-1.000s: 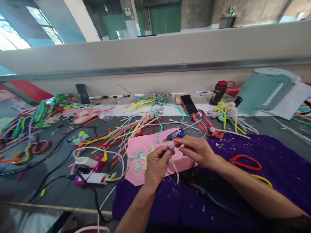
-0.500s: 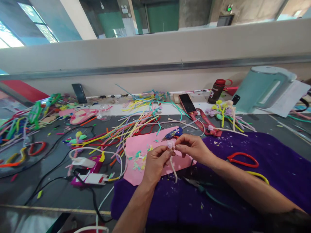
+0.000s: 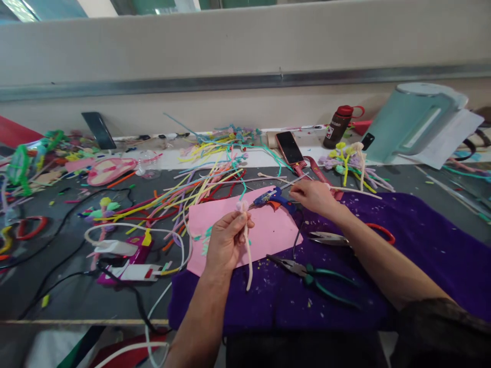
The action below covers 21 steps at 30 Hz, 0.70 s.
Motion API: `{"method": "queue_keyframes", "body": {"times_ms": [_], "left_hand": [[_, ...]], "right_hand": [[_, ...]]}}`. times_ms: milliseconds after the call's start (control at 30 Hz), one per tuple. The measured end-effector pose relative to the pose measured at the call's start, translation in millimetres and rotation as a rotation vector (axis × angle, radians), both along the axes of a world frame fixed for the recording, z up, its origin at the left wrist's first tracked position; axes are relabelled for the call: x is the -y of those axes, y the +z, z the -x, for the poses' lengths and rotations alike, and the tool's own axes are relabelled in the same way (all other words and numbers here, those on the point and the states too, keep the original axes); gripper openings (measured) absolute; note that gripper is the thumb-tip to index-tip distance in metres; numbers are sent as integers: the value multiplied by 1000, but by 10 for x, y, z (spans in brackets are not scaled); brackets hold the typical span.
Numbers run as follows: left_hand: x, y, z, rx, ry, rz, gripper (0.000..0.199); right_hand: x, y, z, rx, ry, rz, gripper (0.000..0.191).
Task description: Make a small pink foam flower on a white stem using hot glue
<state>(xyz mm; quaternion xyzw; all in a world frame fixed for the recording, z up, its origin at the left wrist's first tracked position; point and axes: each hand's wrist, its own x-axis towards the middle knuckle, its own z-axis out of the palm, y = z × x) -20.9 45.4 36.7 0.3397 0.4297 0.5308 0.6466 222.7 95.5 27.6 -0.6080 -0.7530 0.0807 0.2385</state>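
Note:
My left hand [image 3: 226, 237] pinches a pipe-cleaner flower [image 3: 242, 206] with a pale lilac-pink head and a cream stem [image 3: 249, 263] hanging below the fingers. Close behind the flower, a blue glue gun [image 3: 274, 197] with an orange trigger lies on a pink sheet [image 3: 274, 232]. My right hand [image 3: 312, 197] is just right of the glue gun, its fingers curled together; whatever may be between them is hidden. Green-handled long-nose pliers [image 3: 309, 273] rest on the purple cloth [image 3: 264, 306] in front. Red-handled pliers [image 3: 328, 238] lie partly under my right forearm.
Loose coloured pipe cleaners [image 3: 207, 189] spread behind the sheet. On the left are a magenta power strip [image 3: 140, 255] and trailing cables. A phone [image 3: 289, 147], a dark bottle [image 3: 338, 127], finished pipe-cleaner flowers [image 3: 347, 161] and a teal kettle [image 3: 412, 122] stand or lie along the back.
My right hand has left the flower and moved right, beside the glue gun. My left hand keeps the flower, now slightly further left. The view has tilted downward.

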Motion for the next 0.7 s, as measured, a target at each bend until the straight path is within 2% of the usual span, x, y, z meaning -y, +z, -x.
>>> {"method": "queue_keyframes", "body": {"times_ms": [100,233,367,500,600,700], "left_hand": [[7,-19,-13,-32,-22,-12,17],[25,-26,-33,-64,-51,-12,18],[35,-21,-61,-106,-31,-9,18],[31,-21,-58,-84,8,-37,18],[25,-41,-34,-48,-3,-51,18],[14,-63,-7,-10,-15,-43,20]], "right_hand": [[-54,-152,70,55,1,116,22],[-78,-293,229,-48,-22,179,30],[-100,-373,253,-177,-9,255,23],[-74,-345,164,-342,53,329,26],[-25,-246,134,-673,102,405,23],[21,-139,164,-963,97,278,26]]}}
